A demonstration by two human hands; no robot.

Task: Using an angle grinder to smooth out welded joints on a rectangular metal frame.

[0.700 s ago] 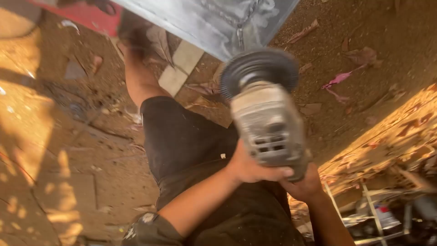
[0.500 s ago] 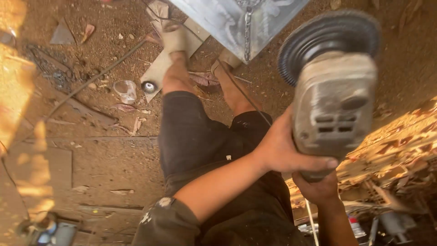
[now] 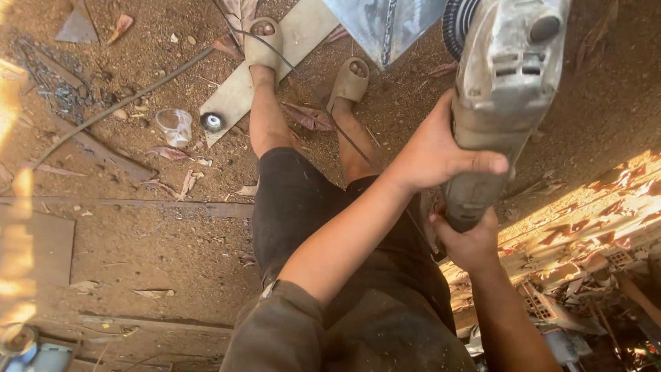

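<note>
Angle grinder: grey body, dark disc at top edge, raised beside the metal sheet. Your left hand is wrapped closed around its mid-body, thumb across the front; your right hand is clenched on the tail grip below. Power cord trails past your legs; keep it clear of your sandals. Hold both grips firm, disc pointed away from shins. Plastic cup lies on dirt
</note>
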